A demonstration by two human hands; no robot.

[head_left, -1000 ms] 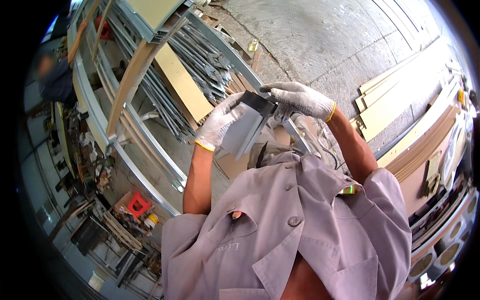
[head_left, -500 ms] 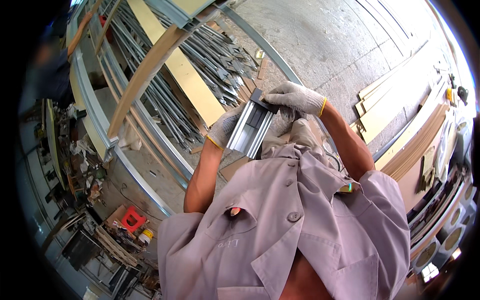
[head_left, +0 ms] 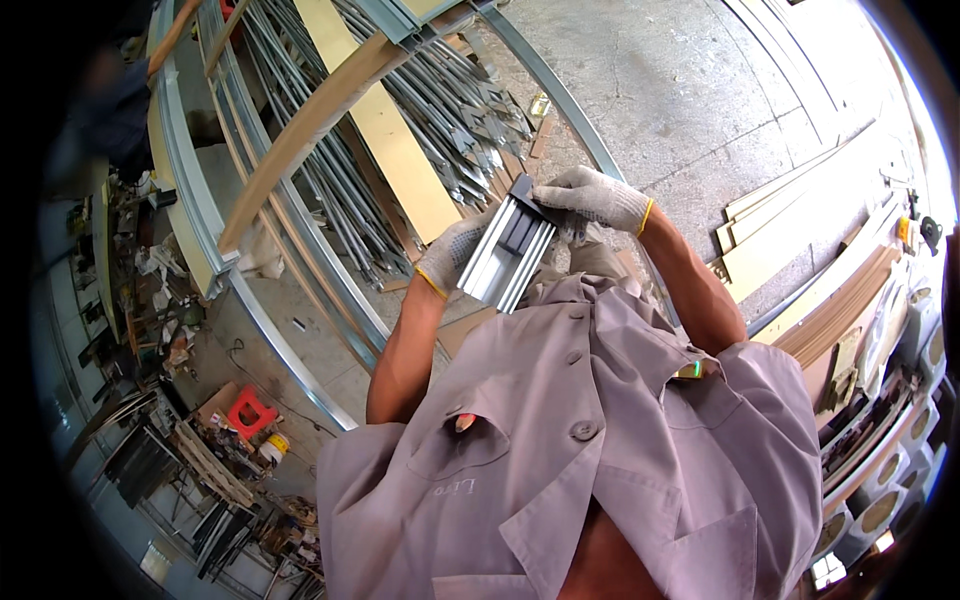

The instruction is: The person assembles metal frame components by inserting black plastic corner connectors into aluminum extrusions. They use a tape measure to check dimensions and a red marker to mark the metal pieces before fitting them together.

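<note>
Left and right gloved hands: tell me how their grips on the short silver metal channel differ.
The left hand cups the short silver metal channel from its left side, fingers underneath; the right hand reaches over and pinches the channel's far top end. The left sits lower and nearer the body, the right higher. Both wear white knit gloves with yellow cuffs.

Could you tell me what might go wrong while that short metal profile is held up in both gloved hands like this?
1. The metal profile is held in mid-air, the left hand at its side and the right hand pinching only its top end, so it could slip and drop.
2. Its cut ends may be sharp, and the knit gloves leave both forearms bare.
3. Loose metal rods lie piled just beyond, a possible trip or snag hazard.
</note>
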